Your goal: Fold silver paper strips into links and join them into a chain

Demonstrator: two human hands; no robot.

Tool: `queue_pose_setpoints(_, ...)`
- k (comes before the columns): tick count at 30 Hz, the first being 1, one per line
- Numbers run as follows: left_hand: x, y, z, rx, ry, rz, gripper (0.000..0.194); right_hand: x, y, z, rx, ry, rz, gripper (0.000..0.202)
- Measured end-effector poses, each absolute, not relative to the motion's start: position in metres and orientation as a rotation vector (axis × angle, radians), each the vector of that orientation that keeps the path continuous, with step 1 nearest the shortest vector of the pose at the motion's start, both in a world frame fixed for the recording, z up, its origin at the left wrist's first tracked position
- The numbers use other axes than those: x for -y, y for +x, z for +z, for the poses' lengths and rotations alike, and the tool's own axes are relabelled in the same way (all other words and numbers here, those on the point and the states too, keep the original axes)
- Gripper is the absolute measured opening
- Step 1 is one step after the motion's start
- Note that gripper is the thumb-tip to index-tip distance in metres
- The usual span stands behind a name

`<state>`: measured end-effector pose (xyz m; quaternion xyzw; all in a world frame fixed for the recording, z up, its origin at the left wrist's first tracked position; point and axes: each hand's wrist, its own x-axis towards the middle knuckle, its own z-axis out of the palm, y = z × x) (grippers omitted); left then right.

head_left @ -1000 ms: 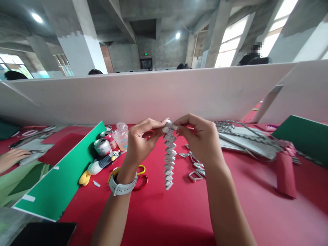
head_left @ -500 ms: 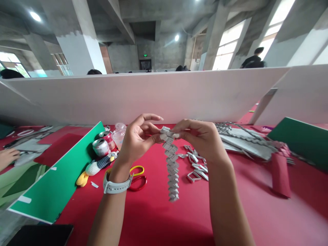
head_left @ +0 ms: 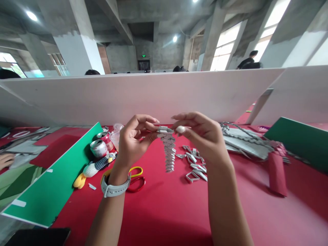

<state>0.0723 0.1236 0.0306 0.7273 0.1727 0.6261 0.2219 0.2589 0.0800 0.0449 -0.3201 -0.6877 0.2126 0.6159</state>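
A zigzag chain of folded grey printed paper strips hangs in the air between my hands. My left hand pinches its top link between thumb and fingers. My right hand has thumb and index finger pinched at the right end of that link, the other fingers held loosely out. How firmly the right fingertips grip it is hard to see. Several loose folded paper links lie on the red tabletop near my right forearm. Scissors with yellow and red handles rest beside my left wrist.
Left of me stand two drink cans, a clear plastic cup and a plush bird, beside a green board. Stacked paper and braided strips and a red paper roll lie right. A white partition crosses behind. Another person's hand is far left.
The top of the chain has tipped, so its hanging part looks shorter. My right hand has turned slightly and its fingers have shifted toward the right end of the top link.
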Motion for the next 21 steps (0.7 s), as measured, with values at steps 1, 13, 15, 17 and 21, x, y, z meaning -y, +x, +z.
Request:
queue_pose_setpoints(1,-0.122,0.072,0.030,-0.495,2.066,1.775,0.024,-0.077,0.260,0.047,1.605,-0.773,0.472,0.015)
queue_pose_setpoints(13,-0.109,0.075,0.033,-0.578,2.424,1.830,0.016,-0.062,0.261,0.052,1.896,-1.076,0.009,0.020)
queue_pose_setpoints(15,-0.107,0.075,0.034,-0.602,2.349,1.796,0.020,-0.063,0.260,0.050,1.918,-1.012,-0.078,0.022)
queue_pose_setpoints(17,-0.107,0.074,0.034,-0.636,2.289,1.740,0.024,-0.065,0.258,0.050,1.941,-0.967,-0.117,0.023)
queue_pose_setpoints(21,-0.108,0.075,0.032,-0.641,2.227,1.701,0.022,-0.068,0.255,0.047,1.888,-0.971,-0.080,0.022)
